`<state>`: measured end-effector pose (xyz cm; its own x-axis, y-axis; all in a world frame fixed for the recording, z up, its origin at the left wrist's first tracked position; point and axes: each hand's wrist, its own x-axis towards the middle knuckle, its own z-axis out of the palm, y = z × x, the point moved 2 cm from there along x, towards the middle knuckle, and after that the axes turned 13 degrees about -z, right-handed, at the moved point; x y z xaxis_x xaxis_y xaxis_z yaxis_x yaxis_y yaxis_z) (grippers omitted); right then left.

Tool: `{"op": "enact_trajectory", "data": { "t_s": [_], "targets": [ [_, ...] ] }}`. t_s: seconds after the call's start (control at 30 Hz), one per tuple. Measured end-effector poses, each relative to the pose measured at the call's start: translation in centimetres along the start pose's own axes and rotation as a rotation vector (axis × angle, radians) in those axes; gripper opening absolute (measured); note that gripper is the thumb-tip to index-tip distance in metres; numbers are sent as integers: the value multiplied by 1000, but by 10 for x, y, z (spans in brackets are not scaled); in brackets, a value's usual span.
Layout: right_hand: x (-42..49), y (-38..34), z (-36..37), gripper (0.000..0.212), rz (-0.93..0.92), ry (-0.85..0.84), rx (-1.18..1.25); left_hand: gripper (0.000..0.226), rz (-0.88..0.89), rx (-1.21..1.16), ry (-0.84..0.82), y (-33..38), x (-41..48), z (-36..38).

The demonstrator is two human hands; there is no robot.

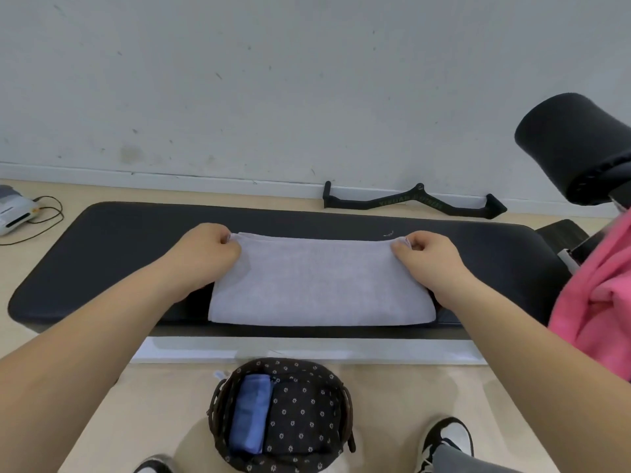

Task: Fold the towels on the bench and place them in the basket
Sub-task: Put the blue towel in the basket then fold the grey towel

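Mid-frame on the desk (119, 240), my left hand (205, 249) and right hand (426, 257) pinch the upper corners of the grey towel (321, 285) mid-fold; it likely needs another fold before the basket (283, 365) below.

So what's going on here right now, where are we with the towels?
A person is folding a grey towel flat on the black bench; the left hand and right hand each pinch one far corner. A folded blue towel already sits in the basket, and a pink towel lies bunched to the right.
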<state>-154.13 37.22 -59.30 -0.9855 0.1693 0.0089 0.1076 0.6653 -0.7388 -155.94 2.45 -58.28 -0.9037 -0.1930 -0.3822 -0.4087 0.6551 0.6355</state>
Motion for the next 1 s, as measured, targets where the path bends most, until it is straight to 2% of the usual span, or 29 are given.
{"op": "enact_trajectory", "data": {
  "t_s": [0.17,0.3,0.47,0.53,0.63,0.67,0.73,0.83,0.9,1.0],
  "targets": [
    [5,4,-1,18,-64,12,-14,28,41,130,83,-1,8,1],
    [6,6,0,19,-78,32,-8,24,82,173,114,-1,11,3],
    [4,3,2,17,-61,94,-114,17,81,324,177,4,5,2],
    [0,-2,1,26,-93,114,-259,34,77,305,180,4,4,-1],
    [-9,-19,2,42,-341,123,-516,62,22,136,82,3,0,-2],
    [-13,-28,5,44,-428,91,-494,59,3,93,45,4,-1,0],
    [-21,-40,19,51,-535,-84,-392,39,-35,20,-5,7,-1,4],
    [-36,-41,49,71,-536,-426,-472,19,-73,-4,-47,11,-1,6],
    [-38,-35,56,75,-534,-503,-555,20,-94,3,-93,12,-3,5],
    [-35,-34,54,78,-518,-500,-544,25,-89,-16,-142,10,-10,-1]
  ]
}}
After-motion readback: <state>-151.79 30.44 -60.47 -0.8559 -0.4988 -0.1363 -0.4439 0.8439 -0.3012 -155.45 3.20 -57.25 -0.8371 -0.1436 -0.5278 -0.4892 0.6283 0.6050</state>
